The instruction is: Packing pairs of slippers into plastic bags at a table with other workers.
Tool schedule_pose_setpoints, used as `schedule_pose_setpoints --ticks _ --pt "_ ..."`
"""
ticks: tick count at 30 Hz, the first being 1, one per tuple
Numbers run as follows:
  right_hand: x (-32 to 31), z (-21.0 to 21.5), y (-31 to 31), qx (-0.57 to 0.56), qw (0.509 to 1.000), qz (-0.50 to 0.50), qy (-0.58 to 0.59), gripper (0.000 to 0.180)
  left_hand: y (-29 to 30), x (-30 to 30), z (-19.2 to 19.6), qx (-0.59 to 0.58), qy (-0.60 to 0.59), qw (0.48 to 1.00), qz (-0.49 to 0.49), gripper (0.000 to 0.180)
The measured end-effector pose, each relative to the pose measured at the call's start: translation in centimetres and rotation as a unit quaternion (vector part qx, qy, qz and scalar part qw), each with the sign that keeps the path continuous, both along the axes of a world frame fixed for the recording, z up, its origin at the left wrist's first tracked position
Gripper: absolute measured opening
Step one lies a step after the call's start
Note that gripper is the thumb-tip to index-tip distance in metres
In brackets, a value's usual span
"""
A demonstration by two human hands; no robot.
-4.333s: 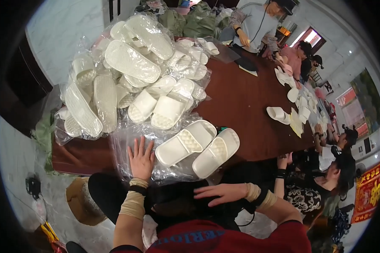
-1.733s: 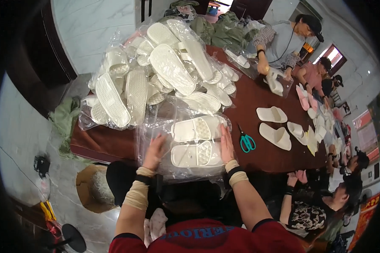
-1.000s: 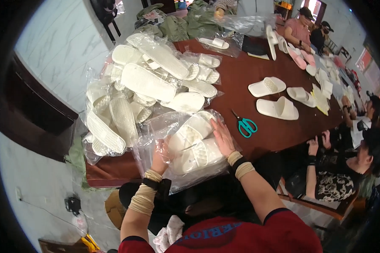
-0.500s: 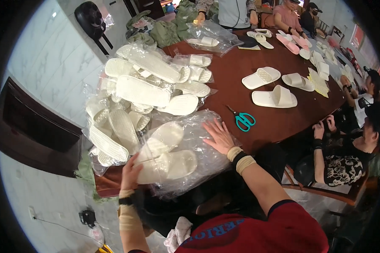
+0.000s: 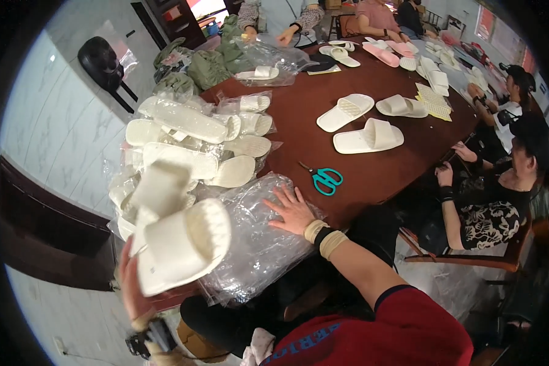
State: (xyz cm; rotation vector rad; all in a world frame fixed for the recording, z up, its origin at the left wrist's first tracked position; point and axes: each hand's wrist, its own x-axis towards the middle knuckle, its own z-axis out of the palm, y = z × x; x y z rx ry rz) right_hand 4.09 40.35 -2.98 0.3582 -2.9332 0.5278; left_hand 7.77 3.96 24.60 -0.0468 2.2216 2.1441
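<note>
My left hand (image 5: 131, 280), blurred by motion, grips a pair of white slippers (image 5: 174, 244) at their near end. The pair is raised toward me over the table's left front, one slipper nearer and sharper than the other. Whether a bag covers them I cannot tell. Fingers spread, my right hand (image 5: 293, 210) lies flat on a stack of clear plastic bags (image 5: 244, 244) at the table's edge. Behind the raised pair is a heap of bagged white slippers (image 5: 186, 119). Teal-handled scissors (image 5: 326, 181) lie just beyond my right hand.
Loose white slippers (image 5: 372, 137) and a yellow paper sheet (image 5: 434, 100) lie across the brown table (image 5: 287, 143). A person at the far side handles a large clear bag (image 5: 271, 58). Others sit along the right. A black standing fan (image 5: 100, 64) stands far left.
My left hand has lifted the slipper pair off the plastic bags, up and to the left. My right hand remains flat on the bags. The view has shifted somewhat.
</note>
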Motion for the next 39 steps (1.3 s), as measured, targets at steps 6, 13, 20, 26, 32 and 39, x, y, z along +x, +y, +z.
schedule_pose_setpoints --ticks 6,13,20,26,32,39 --pt "0.3 -0.2 0.9 -0.006 0.999 -0.013 -0.049 0.072 17.4 -9.1 -7.1 -0.094 0.164 0.974 -0.124 0.046" --pt "0.6 -0.2 1.6 -0.071 0.997 -0.024 0.027 0.061 12.7 -6.8 -19.7 -0.607 0.263 0.736 -0.141 0.058" --pt "-0.4 0.1 1.7 -0.28 0.959 -0.035 0.035 0.041 4.2 -3.2 -27.2 -0.658 0.109 0.743 -0.058 0.062" --pt "-4.8 5.6 2.3 -0.178 0.973 -0.137 0.057 0.018 3.7 -3.3 -27.1 -0.648 0.144 0.747 -0.04 0.061" --pt "-11.6 6.8 -0.6 -0.001 0.971 0.045 0.233 0.041 4.0 -3.1 -26.8 -0.651 0.153 0.743 -0.026 0.062" --pt "-16.8 10.7 -0.5 -0.103 0.977 0.01 0.188 0.023 4.0 -2.6 -26.8 -0.642 0.16 0.749 -0.025 0.062"
